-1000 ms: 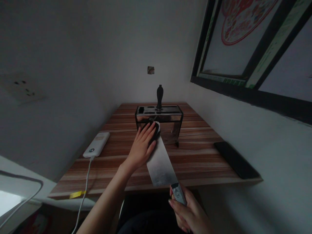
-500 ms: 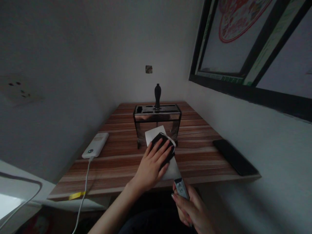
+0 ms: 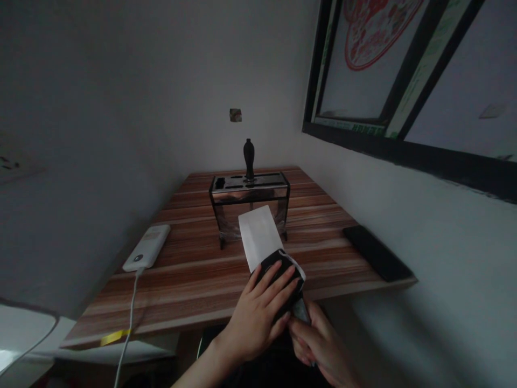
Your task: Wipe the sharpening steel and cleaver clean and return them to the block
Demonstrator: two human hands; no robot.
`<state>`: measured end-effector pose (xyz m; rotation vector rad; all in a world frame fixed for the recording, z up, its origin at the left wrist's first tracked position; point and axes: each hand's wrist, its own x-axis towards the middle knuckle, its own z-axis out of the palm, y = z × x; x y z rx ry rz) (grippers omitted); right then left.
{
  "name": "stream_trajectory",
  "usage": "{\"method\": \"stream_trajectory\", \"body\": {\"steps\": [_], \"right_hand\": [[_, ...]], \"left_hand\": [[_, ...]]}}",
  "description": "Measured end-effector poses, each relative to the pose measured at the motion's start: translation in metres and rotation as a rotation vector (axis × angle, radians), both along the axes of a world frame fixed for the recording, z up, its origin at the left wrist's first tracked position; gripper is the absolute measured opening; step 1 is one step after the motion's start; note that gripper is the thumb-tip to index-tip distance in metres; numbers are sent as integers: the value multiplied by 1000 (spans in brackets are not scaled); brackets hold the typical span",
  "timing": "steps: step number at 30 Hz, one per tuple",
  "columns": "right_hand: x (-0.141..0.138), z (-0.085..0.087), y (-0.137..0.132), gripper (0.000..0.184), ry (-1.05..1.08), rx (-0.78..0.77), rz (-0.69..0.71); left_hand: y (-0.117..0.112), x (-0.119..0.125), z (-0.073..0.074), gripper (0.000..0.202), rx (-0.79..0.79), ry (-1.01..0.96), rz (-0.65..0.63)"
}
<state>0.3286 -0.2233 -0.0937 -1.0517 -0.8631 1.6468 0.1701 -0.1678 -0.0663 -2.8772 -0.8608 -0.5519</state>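
My right hand (image 3: 317, 339) is wrapped round the handle (image 3: 301, 311) of a cleaver, which points away from me over the table's front edge. The cleaver's broad pale blade (image 3: 260, 234) shows bare toward its far end. A black cloth (image 3: 278, 267) with a white edge covers the blade near the handle. Fingers extended together, my left hand (image 3: 260, 318) presses the cloth onto the blade. Its thumb is close to my right hand. Beyond the blade tip stands a knife rack (image 3: 250, 188) with a clear front, and a black handle (image 3: 249, 159) sticks up from its slotted top.
On the wood-grain table (image 3: 194, 291), a white power bank (image 3: 147, 248) with a cable (image 3: 131, 307) lies at left. A black phone (image 3: 377, 253) is at the right edge. Yellow tape (image 3: 114, 338) marks the front left edge. Walls close in on both sides, with a framed panel (image 3: 363, 91) at right.
My left hand has slid the black cloth down the blade toward the handle, baring the far part of the blade. The view has shifted slightly to the right.
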Motion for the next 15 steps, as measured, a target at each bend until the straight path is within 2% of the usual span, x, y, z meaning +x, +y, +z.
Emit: {"method": "stream_trajectory", "body": {"steps": [5, 12, 15], "right_hand": [[-3, -2, -1, 56, -1, -18, 9], [-5, 1, 0, 60, -9, -38, 26], [-7, 2, 0, 62, -27, -21, 44]], "left_hand": [[-3, -5, -3, 60, 3, 24, -20], [-5, -11, 6, 60, -29, 19, -72], [-5, -14, 8, 59, -39, 23, -47]]}}
